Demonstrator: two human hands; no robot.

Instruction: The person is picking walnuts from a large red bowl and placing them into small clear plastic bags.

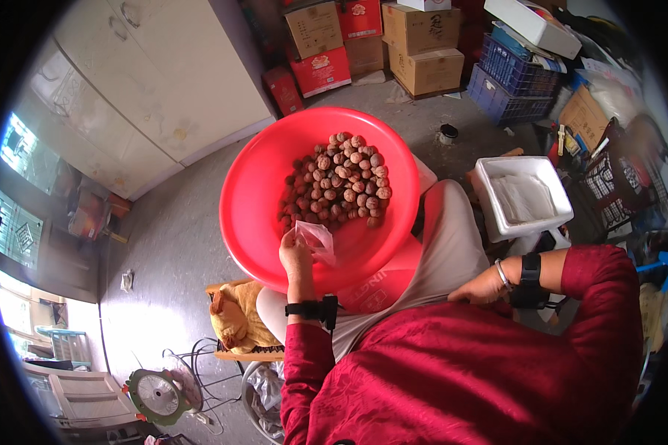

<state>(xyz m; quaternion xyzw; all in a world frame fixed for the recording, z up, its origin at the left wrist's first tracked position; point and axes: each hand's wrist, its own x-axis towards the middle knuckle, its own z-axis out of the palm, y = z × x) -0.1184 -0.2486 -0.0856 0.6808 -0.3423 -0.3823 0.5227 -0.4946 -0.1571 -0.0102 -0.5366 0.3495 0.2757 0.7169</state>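
Observation:
My left hand (296,260) pinches a small clear plastic bag (318,242) over the near left part of a large red plastic basin (250,200). The bag looks limp, and I see no nut inside it. A heap of brown walnuts in their shells (337,181) lies in the basin, mostly towards its far and right side. The basin stands at my knees. My right hand (481,285) rests at my lap, beside the hem of my red top (456,356). Its fingertips are partly hidden, so whether they grip anything is unclear.
On my right stands a white foam box (487,194) with a stack of clear plastic bags (522,197) inside. Blue crates (506,92) and cardboard boxes (426,69) are piled ahead. A yellow plush cushion (245,317) is at my left, near a bin (249,392) lined with plastic.

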